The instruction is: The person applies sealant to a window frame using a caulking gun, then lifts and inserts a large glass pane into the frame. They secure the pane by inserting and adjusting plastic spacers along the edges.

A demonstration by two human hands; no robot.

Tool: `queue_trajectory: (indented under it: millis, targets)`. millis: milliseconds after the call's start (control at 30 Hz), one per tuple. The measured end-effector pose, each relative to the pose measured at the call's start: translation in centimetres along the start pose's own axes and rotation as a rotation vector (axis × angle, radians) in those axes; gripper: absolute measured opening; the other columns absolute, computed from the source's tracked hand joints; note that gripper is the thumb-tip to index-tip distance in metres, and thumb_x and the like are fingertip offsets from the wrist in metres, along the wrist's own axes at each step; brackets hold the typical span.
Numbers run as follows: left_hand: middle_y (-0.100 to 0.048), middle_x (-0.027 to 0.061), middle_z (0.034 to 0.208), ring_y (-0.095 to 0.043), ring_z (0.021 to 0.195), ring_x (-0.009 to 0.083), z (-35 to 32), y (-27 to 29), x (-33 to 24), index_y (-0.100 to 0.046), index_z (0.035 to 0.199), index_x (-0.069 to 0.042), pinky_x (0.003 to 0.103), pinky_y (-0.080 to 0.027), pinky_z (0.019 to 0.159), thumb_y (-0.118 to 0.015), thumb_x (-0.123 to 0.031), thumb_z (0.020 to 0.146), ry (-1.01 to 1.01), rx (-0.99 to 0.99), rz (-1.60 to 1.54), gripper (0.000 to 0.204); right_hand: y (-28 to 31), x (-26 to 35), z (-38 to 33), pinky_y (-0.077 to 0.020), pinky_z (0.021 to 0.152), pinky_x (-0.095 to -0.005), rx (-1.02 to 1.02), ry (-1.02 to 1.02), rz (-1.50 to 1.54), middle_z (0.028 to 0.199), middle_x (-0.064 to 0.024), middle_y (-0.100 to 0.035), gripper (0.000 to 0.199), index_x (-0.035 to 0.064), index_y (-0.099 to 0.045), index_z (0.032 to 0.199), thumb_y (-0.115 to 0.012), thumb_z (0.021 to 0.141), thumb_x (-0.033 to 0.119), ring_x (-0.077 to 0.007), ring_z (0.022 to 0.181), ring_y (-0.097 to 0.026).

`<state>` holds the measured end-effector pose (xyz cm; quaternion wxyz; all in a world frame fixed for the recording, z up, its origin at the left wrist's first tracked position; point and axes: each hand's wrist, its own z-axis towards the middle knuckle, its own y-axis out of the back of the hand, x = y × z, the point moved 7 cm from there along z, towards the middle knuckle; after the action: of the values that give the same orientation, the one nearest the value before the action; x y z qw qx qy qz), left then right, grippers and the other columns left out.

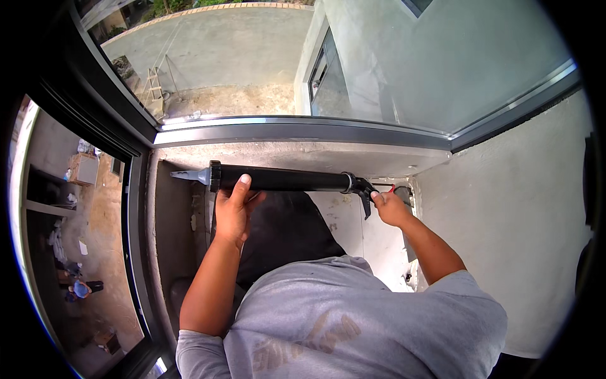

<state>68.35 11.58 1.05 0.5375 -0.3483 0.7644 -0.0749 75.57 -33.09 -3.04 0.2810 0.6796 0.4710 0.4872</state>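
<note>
A black caulking gun (287, 179) lies level across the space before me, below the window frame. Its pale translucent nozzle (192, 176) points left, toward the corner of the frame. My left hand (231, 211) grips the barrel from beneath near the front cap, thumb resting up along its side. At the rear end, my right hand (392, 209) is closed on the handle beside the black trigger (367, 207). Part of the grip is hidden behind that hand. The nozzle tip appears apart from the wall.
A grey metal window frame (303, 132) with a glass pane runs ahead of me, above a rough plaster sill (252, 151). On the left, another window opening looks down on a yard, where a person (82, 289) is far below. A plastered wall (505, 221) stands at right.
</note>
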Motion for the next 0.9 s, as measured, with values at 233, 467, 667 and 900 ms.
queue_trajectory:
  millis: [233,467,667,900]
  targets:
    - [-0.074,0.0159,0.109,-0.077,0.086,0.0254,-5.6,3.2,2.6,-0.066,0.113,0.003,0.035,-0.065,0.072,-0.070,-0.028,0.100,0.438,0.449,0.149,0.034,-2.9,-11.1,3.2,-0.0454,0.051,-0.0388,0.311,-0.339,0.011,0.061,-0.0072,-0.059,0.063,0.0016,-0.064,0.075,-0.050,0.106,0.055,-0.0197,0.052,-0.055]
    - [-0.075,0.0176,0.105,-0.076,0.080,0.0260,-11.2,12.8,4.4,-0.064,0.108,0.000,0.036,-0.063,0.068,-0.066,-0.028,0.100,0.346,0.166,-0.037,0.029,-7.6,-13.3,6.3,-0.0471,0.050,-0.0430,0.352,-0.415,-0.017,0.066,-0.0132,-0.064,0.059,-0.0023,-0.065,0.090,-0.051,0.106,0.053,-0.0259,0.052,-0.059]
    - [-0.075,0.0174,0.103,-0.074,0.077,0.0241,-14.6,14.6,6.4,-0.063,0.110,-0.001,0.035,-0.060,0.065,-0.068,-0.029,0.098,0.330,0.022,-0.071,0.030,-13.7,-15.3,11.7,-0.0552,0.066,-0.0467,0.324,-0.242,-0.202,0.080,-0.0210,-0.071,0.061,-0.0062,-0.067,0.107,-0.047,0.107,0.052,-0.0342,0.064,-0.069]
    - [-0.073,0.0158,0.103,-0.072,0.075,0.0234,-15.0,15.0,7.0,-0.063,0.109,-0.004,0.034,-0.058,0.066,-0.069,-0.031,0.096,0.351,-0.092,-0.006,0.031,-21.3,-11.7,13.4,-0.0519,0.061,-0.0461,0.528,-0.311,-0.169,0.069,-0.0187,-0.067,0.063,-0.0046,-0.069,0.087,-0.048,0.107,0.051,-0.0311,0.059,-0.065]
